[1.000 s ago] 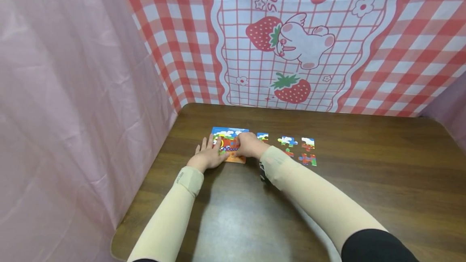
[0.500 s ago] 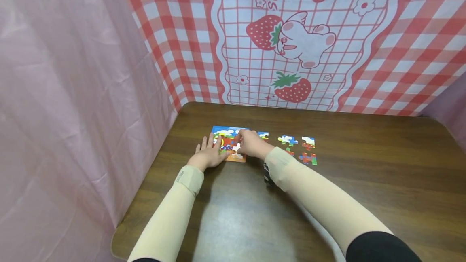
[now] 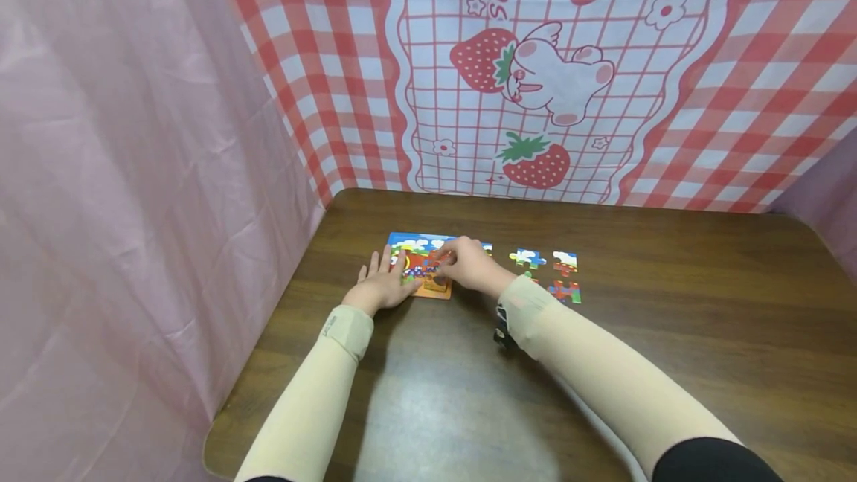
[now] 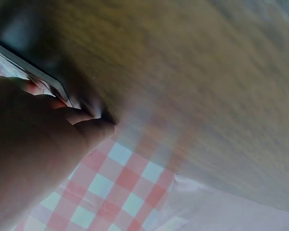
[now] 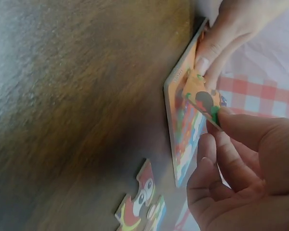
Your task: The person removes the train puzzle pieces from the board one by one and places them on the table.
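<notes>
A picture puzzle board (image 3: pixel 416 238) with blue sky on top and orange at the bottom lies on the table. My left hand (image 3: pixel 379 291) rests on its left side, fingers straight and spread. Over the board's lower right part, my right hand (image 3: pixel 472 268) pinches an orange puzzle piece (image 5: pixel 202 96) between thumb and fingers. The piece is tilted up from the board in the right wrist view, its lower edge near my left thumb. Dark and green shapes are printed on it. In the left wrist view, the fingers (image 4: pixel 82 115) lie along the board's edge.
Several loose puzzle pieces lie right of the board, among them a cloud piece (image 3: pixel 527 258), a red and white piece (image 3: pixel 565 264) and a red and blue piece (image 3: pixel 565 291). A checked cloth (image 3: pixel 535 80) hangs behind the brown table (image 3: pixel 669 303); a pink curtain (image 3: pixel 134 169) hangs at left.
My right hand has shifted slightly right, and the orange piece has come up tilted in its fingers. A pale patch seen there half a second ago now looks orange. My left hand stays put.
</notes>
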`<move>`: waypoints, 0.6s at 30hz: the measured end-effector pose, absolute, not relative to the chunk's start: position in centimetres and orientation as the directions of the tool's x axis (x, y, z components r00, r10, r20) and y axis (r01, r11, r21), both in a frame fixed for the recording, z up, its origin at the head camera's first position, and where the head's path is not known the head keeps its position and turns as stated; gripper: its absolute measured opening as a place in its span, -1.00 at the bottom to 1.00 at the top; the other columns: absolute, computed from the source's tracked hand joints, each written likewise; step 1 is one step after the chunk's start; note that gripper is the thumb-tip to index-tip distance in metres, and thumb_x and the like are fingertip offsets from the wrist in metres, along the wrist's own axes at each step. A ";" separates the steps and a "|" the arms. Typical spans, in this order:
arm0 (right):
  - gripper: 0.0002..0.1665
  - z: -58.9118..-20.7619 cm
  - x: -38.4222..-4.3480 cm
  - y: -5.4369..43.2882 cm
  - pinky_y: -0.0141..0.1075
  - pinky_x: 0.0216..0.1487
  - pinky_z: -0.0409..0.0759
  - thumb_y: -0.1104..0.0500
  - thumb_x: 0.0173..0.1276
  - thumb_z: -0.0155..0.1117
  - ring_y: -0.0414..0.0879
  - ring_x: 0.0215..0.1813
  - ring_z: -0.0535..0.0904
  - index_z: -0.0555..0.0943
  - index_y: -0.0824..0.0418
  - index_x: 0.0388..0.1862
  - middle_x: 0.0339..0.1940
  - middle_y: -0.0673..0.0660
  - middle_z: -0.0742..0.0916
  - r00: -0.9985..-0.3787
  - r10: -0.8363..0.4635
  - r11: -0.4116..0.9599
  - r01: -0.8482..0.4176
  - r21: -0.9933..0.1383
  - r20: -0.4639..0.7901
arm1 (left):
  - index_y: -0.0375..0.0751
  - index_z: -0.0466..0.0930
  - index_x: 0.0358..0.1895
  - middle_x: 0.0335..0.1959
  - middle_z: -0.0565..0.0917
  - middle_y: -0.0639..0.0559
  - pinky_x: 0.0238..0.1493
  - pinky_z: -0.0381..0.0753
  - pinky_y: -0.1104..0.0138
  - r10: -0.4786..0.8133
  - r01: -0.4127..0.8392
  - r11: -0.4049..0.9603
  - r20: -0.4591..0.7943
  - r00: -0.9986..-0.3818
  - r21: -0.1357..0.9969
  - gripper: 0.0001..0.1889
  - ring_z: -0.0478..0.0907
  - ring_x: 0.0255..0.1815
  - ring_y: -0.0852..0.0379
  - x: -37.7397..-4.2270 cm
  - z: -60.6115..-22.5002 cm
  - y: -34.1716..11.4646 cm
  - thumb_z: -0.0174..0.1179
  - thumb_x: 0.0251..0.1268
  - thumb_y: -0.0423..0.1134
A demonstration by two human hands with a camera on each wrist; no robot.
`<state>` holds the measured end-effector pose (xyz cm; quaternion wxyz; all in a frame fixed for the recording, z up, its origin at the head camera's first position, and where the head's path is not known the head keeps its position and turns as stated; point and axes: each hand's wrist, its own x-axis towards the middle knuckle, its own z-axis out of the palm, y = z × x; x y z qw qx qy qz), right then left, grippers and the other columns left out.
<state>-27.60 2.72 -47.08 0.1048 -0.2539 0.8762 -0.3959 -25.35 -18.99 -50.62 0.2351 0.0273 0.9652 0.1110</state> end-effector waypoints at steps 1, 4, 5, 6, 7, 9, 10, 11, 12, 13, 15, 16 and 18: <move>-0.88 -47.0 -27.5 3.0 -0.28 -0.48 0.59 0.29 0.31 0.47 -0.15 -0.47 0.61 0.77 0.28 -0.19 -0.44 0.00 0.75 -0.855 -0.518 0.548 -0.350 -0.760 0.021 | 0.10 -0.41 0.66 0.62 -0.54 -0.10 0.50 -0.39 -0.15 0.106 -0.001 0.973 -0.450 -0.887 0.231 -0.09 -0.55 0.59 -0.23 -25.3 -50.6 -18.9 -0.25 0.49 0.44; -0.91 -46.7 -27.2 4.0 -0.25 -0.50 0.58 0.23 0.34 0.47 -0.12 -0.53 0.58 0.78 0.25 -0.25 -0.44 -0.01 0.75 -0.877 -0.480 0.535 -0.314 -0.784 0.024 | 0.11 -0.42 0.66 0.62 -0.55 -0.10 0.50 -0.40 -0.14 0.113 -0.002 0.969 -0.450 -0.886 0.246 -0.08 -0.55 0.59 -0.23 -25.3 -50.5 -18.8 -0.25 0.49 0.43; -0.92 -46.6 -27.1 4.3 -0.24 -0.48 0.59 0.21 0.35 0.47 -0.12 -0.52 0.58 0.78 0.22 -0.27 -0.44 -0.01 0.74 -0.886 -0.463 0.538 -0.306 -0.785 0.028 | 0.11 -0.43 0.66 0.62 -0.56 -0.09 0.50 -0.39 -0.15 0.115 0.000 0.969 -0.448 -0.887 0.247 -0.08 -0.55 0.59 -0.23 -25.3 -50.5 -18.8 -0.25 0.49 0.44; -0.92 -46.5 -27.0 4.6 -0.23 -0.46 0.59 0.20 0.35 0.47 -0.12 -0.51 0.58 0.79 0.21 -0.27 -0.44 -0.01 0.75 -0.893 -0.450 0.540 -0.301 -0.786 0.033 | 0.11 -0.43 0.66 0.62 -0.56 -0.09 0.50 -0.39 -0.15 0.116 0.002 0.969 -0.446 -0.887 0.248 -0.08 -0.54 0.59 -0.23 -25.3 -50.5 -18.7 -0.25 0.49 0.44; -0.92 -46.3 -26.9 5.0 -0.22 -0.45 0.58 0.19 0.36 0.47 -0.10 -0.52 0.58 0.78 0.20 -0.28 -0.45 -0.01 0.75 -0.897 -0.440 0.543 -0.297 -0.786 0.035 | 0.12 -0.43 0.66 0.62 -0.56 -0.09 0.50 -0.39 -0.15 0.118 0.003 0.968 -0.444 -0.888 0.251 -0.08 -0.54 0.60 -0.23 -25.3 -50.5 -18.7 -0.24 0.49 0.44; -0.91 -46.1 -26.6 5.7 -0.21 -0.38 0.58 0.18 0.38 0.45 -0.10 -0.45 0.60 0.79 0.19 -0.27 -0.44 -0.02 0.75 -0.903 -0.429 0.551 -0.289 -0.783 0.031 | 0.12 -0.42 0.67 0.62 -0.56 -0.10 0.50 -0.38 -0.15 0.121 0.007 0.967 -0.436 -0.892 0.253 -0.08 -0.54 0.60 -0.24 -25.3 -50.6 -18.8 -0.25 0.49 0.44; -0.91 -46.1 -26.5 6.1 -0.21 -0.38 0.57 0.17 0.38 0.45 -0.09 -0.45 0.59 0.79 0.19 -0.26 -0.44 -0.02 0.75 -0.904 -0.426 0.552 -0.287 -0.783 0.031 | 0.12 -0.42 0.67 0.62 -0.56 -0.10 0.50 -0.39 -0.15 0.120 0.006 0.967 -0.436 -0.892 0.254 -0.08 -0.54 0.60 -0.23 -25.3 -50.7 -18.8 -0.24 0.49 0.44; -0.90 -46.1 -26.4 6.5 -0.20 -0.37 0.57 0.17 0.39 0.45 -0.08 -0.44 0.59 0.79 0.19 -0.25 -0.43 -0.01 0.75 -0.906 -0.421 0.550 -0.282 -0.786 0.030 | 0.12 -0.42 0.67 0.62 -0.56 -0.09 0.50 -0.40 -0.15 0.120 0.005 0.967 -0.438 -0.891 0.254 -0.08 -0.55 0.59 -0.22 -25.3 -50.7 -18.9 -0.25 0.48 0.45; -0.90 -46.0 -26.3 6.9 -0.19 -0.38 0.57 0.17 0.39 0.44 -0.07 -0.43 0.60 0.79 0.20 -0.24 -0.41 0.00 0.75 -0.910 -0.414 0.547 -0.270 -0.792 0.024 | 0.12 -0.42 0.67 0.62 -0.56 -0.09 0.50 -0.41 -0.15 0.121 0.004 0.966 -0.437 -0.891 0.260 -0.08 -0.56 0.59 -0.22 -25.3 -50.7 -18.9 -0.24 0.48 0.44; -0.89 -45.9 -26.1 7.3 -0.20 -0.38 0.57 0.17 0.40 0.44 -0.06 -0.42 0.60 0.79 0.21 -0.23 -0.40 0.01 0.75 -0.912 -0.409 0.543 -0.261 -0.798 0.020 | 0.12 -0.42 0.67 0.62 -0.56 -0.09 0.49 -0.41 -0.15 0.123 0.002 0.964 -0.438 -0.891 0.265 -0.08 -0.57 0.59 -0.22 -25.3 -50.6 -18.9 -0.24 0.49 0.44; -0.88 -45.8 -25.8 8.0 -0.20 -0.38 0.56 0.18 0.40 0.43 -0.05 -0.39 0.61 0.79 0.22 -0.22 -0.37 0.02 0.76 -0.917 -0.398 0.535 -0.248 -0.808 0.018 | 0.11 -0.41 0.67 0.62 -0.55 -0.10 0.49 -0.41 -0.16 0.125 0.002 0.962 -0.437 -0.891 0.271 -0.08 -0.57 0.59 -0.22 -25.2 -50.6 -19.0 -0.23 0.49 0.43; -0.89 -45.7 -25.7 8.4 -0.21 -0.39 0.56 0.18 0.40 0.43 -0.03 -0.38 0.62 0.79 0.22 -0.23 -0.36 0.03 0.77 -0.919 -0.395 0.528 -0.244 -0.814 0.019 | 0.10 -0.41 0.67 0.62 -0.55 -0.10 0.49 -0.42 -0.16 0.125 -0.001 0.961 -0.438 -0.890 0.276 -0.08 -0.57 0.59 -0.22 -25.2 -50.5 -19.0 -0.22 0.49 0.42; -0.89 -45.6 -25.3 9.1 -0.22 -0.41 0.55 0.18 0.40 0.43 0.00 -0.36 0.63 0.78 0.22 -0.24 -0.35 0.05 0.77 -0.921 -0.389 0.522 -0.234 -0.820 0.014 | 0.10 -0.40 0.67 0.62 -0.54 -0.11 0.49 -0.41 -0.16 0.129 0.002 0.960 -0.437 -0.890 0.279 -0.08 -0.57 0.59 -0.23 -25.1 -50.5 -19.0 -0.21 0.50 0.42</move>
